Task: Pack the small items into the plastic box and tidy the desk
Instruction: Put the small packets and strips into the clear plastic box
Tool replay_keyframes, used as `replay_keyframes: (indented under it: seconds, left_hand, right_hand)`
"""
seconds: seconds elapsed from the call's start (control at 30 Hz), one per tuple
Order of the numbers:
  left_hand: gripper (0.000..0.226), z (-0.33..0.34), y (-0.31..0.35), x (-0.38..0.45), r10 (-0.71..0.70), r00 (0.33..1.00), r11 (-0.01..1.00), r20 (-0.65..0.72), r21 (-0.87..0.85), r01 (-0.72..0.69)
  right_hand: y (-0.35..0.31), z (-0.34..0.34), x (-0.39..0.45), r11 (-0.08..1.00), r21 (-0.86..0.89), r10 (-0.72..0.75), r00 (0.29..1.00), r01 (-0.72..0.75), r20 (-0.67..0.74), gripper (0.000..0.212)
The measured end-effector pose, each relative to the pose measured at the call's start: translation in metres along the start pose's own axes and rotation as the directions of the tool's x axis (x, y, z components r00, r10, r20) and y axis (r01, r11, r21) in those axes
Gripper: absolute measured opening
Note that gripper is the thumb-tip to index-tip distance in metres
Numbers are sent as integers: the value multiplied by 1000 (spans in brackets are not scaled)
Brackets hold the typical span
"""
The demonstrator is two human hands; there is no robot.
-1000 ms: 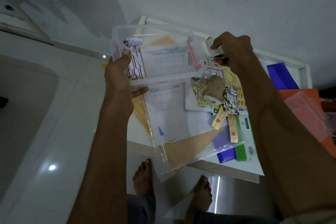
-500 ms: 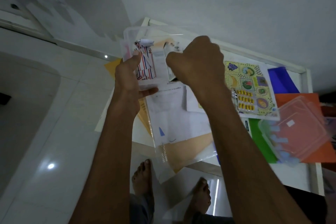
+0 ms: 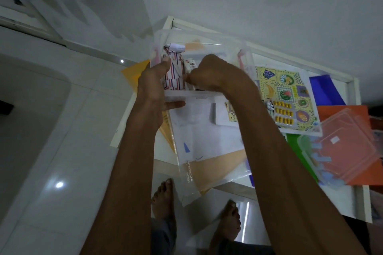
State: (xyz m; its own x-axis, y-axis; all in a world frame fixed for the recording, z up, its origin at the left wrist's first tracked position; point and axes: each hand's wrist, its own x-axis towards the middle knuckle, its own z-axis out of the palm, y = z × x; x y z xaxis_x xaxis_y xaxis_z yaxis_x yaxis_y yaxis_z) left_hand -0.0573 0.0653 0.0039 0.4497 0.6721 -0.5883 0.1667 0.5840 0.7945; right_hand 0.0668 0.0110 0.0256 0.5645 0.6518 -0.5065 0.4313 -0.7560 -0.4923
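Note:
A clear plastic box is held up over the desk's left end. My left hand grips its near left wall, thumb inside against a red-and-blue striped packet. My right hand reaches into the box with fingers curled; what it holds is hidden. A small white carton shows inside beside it. On the desk lie a yellow pill strip on a fruit-pattern sheet, and a white box.
A clear lid lies on orange and green folders at the right. A clear document sleeve over tan paper overhangs the white desk's front edge. A blue folder lies at the back. Bare feet stand on the tiled floor below.
My right hand carried a handful of small items from the desk's middle leftward into the box. The pile on the fruit-pattern sheet is gone. The camera view shifted, showing the lid.

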Motion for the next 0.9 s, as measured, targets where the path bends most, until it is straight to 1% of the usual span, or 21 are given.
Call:
replay_keyframes:
  seconds: [0.03,0.07,0.1,0.2,0.27,0.3,0.37,0.43,0.47,0.53,0.6,0.67,0.7,0.77,0.83,0.9]
  left_hand:
    - [38,0,0,0,-3,1000,1000,3,0,3]
    - [37,1,0,-1,-6,1000,1000,8,1,6]
    - [37,2,0,-2,-8,1000,1000,12,3,8]
    - [36,4,0,-2,-10,1000,1000,19,-3,10]
    - [37,5,0,-2,-12,1000,1000,21,8,12]
    - [39,5,1,-3,-15,1000,1000,22,15,15]
    - [41,5,2,-3,-26,999,999,28,28,25]
    - [44,4,2,-4,-37,999,999,31,35,36]
    - [44,4,2,-4,-43,999,998,32,36,42]
    - [44,6,0,-4,-46,999,998,30,33,45]
    - [41,6,0,-2,-36,999,999,12,24,36]
    - [37,6,0,-1,-28,1000,999,0,20,28]
    - [37,6,0,-1,-23,1000,1000,3,22,22]
    - [39,5,-1,0,-15,1000,999,19,36,14]
    - [40,5,-1,-1,-18,1000,999,20,50,17]
    - [40,4,-1,-1,-25,1000,999,11,47,25]
  right_hand:
    - [1,-4,0,1000,-31,7,999,-6,40,31]
    - [2,-7,0,999,-51,19,998,-17,52,31]
    - [4,-9,-1,998,-49,29,999,-28,37,31]
    - [9,-8,-1,998,28,54,994,-52,-99,28]
    - [13,-6,-2,995,85,73,985,-60,-157,23]
    - [13,-5,-3,992,108,80,982,-63,-170,23]
    - [14,-4,-6,986,149,99,979,-72,-180,32]
    - [14,-4,-8,979,186,120,974,-84,-190,36]
    - [14,-5,-11,977,196,129,972,-89,-198,35]
    - [13,-8,-15,976,193,142,962,-98,-231,26]
    - [12,-10,-16,978,178,149,954,-104,-259,27]
    - [8,-7,-15,980,179,131,962,-88,-241,21]
    - [5,-4,-14,978,190,121,971,-81,-206,16]
    - [2,3,-10,974,211,104,990,-81,-100,13]
    - [2,7,-6,982,172,77,997,-72,-22,10]
    - [4,8,-2,995,82,54,999,-54,0,14]
